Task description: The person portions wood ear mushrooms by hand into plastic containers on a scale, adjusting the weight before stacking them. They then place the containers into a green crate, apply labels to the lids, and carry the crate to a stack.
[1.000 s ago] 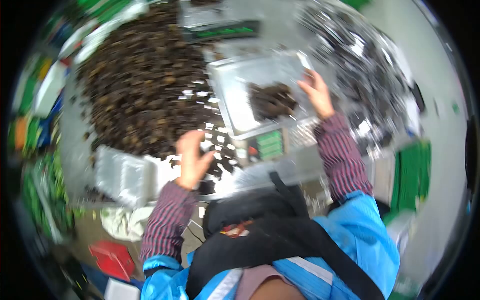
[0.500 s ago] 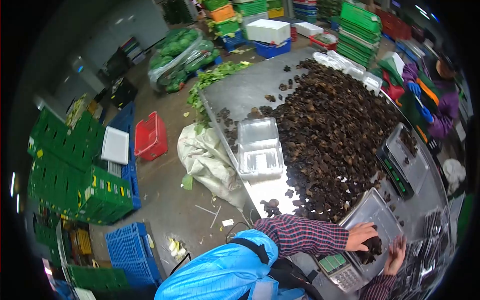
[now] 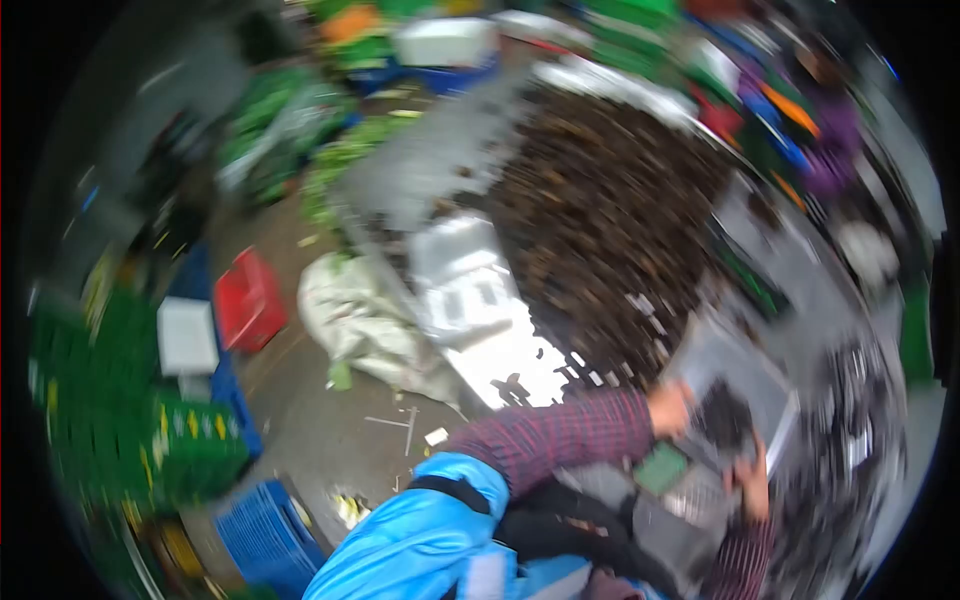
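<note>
While motion blur softens the whole view, both hands are at a shallow metal tray (image 3: 772,385) toward 4 o'clock, where a small dark clump (image 3: 722,415) lies in the tray. The left hand (image 3: 670,408) is at the clump's 9 o'clock side, over the tray's edge; its fingers are too smeared to tell whether its grip is clenched or released. The right hand (image 3: 750,480) is at the clump's 5 o'clock side, its grip released, thumb and finger spread apart; whether it touches the clump cannot be told.

At the tray's 7 o'clock is a scale (image 3: 700,497) with a green display. Up from the tray, near 1 o'clock, is a second scale (image 3: 750,275), and at about 3 to 4 o'clock is a pile of shiny black plastic (image 3: 850,430). Toward the tray's 11 o'clock, a broad heap of dark brown pieces (image 3: 610,210) covers much of the metal desk (image 3: 415,165). Clear plastic boxes (image 3: 460,275) are beside the heap, on its 8 o'clock side.

Off the desk, toward 9 o'clock of the view, are a pale sack (image 3: 365,325) and, farther out, a red crate (image 3: 250,300). Green crates (image 3: 110,430) are toward 8 o'clock. A co-worker in purple (image 3: 832,155) is near 2 o'clock, across the desk.
</note>
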Action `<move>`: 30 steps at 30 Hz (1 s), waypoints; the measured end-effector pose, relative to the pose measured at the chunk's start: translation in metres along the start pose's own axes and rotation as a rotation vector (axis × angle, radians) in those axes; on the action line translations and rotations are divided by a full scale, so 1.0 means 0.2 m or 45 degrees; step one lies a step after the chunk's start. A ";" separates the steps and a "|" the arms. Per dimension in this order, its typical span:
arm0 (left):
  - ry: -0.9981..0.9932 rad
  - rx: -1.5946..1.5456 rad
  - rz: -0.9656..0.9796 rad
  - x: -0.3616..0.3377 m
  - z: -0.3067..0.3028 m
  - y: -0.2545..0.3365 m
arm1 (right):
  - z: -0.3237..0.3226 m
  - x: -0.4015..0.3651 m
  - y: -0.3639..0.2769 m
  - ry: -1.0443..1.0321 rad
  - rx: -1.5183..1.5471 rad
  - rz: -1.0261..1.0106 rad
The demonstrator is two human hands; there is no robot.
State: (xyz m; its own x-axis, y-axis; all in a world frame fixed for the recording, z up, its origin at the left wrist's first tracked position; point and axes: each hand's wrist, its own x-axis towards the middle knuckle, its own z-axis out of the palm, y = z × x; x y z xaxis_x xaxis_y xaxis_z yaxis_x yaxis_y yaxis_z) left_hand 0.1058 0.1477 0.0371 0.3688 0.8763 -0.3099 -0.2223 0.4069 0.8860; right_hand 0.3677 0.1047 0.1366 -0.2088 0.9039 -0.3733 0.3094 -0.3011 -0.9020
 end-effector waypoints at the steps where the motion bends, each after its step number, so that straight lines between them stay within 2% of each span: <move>1: 0.177 0.528 -0.058 0.03 0.02 -0.04 | 0.03 -0.01 -0.03 0.015 0.046 0.015; 2: 0.207 0.309 -0.065 -0.02 -0.02 0.11 | 0.03 0.02 -0.02 -0.022 0.056 -0.063; 3: 0.293 0.914 0.127 -0.03 0.00 0.18 | 0.04 0.04 0.01 0.080 0.060 0.001; 4: 0.370 0.971 0.218 0.00 -0.02 0.15 | 0.04 0.05 0.06 0.132 0.092 -0.036; 5: 0.312 0.990 0.225 -0.05 -0.03 0.25 | 0.06 0.03 0.06 0.159 0.130 -0.019; 6: 0.224 1.083 0.208 -0.01 -0.08 0.20 | 0.05 0.01 0.08 0.187 0.089 0.046; 7: 0.135 1.028 0.249 0.02 -0.14 0.18 | 0.06 0.01 0.08 0.228 0.139 0.049; 9: 0.148 0.613 0.252 -0.03 -0.20 0.24 | 0.00 -0.02 0.14 0.350 0.006 -0.028; 11: -0.003 0.452 0.062 -0.07 -0.27 0.39 | -0.07 -0.07 0.18 0.496 0.116 0.020; 12: -0.022 0.502 0.042 -0.11 -0.31 0.42 | -0.07 -0.17 0.15 0.600 0.115 0.047; 16: -0.047 0.518 -0.063 -0.14 -0.43 0.42 | -0.09 -0.30 0.22 0.686 0.119 0.149; 30: -0.097 0.490 -0.116 -0.16 -0.38 0.45 | -0.07 -0.36 0.18 0.675 0.126 0.105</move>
State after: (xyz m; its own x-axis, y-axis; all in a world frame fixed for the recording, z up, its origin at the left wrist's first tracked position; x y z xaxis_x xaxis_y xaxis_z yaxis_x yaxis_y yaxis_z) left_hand 0.0062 0.1750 0.1004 0.4403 0.8136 -0.3798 0.1632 0.3435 0.9249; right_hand 0.4062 0.0335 0.1343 0.3169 0.8976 -0.3063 0.2106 -0.3815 -0.9001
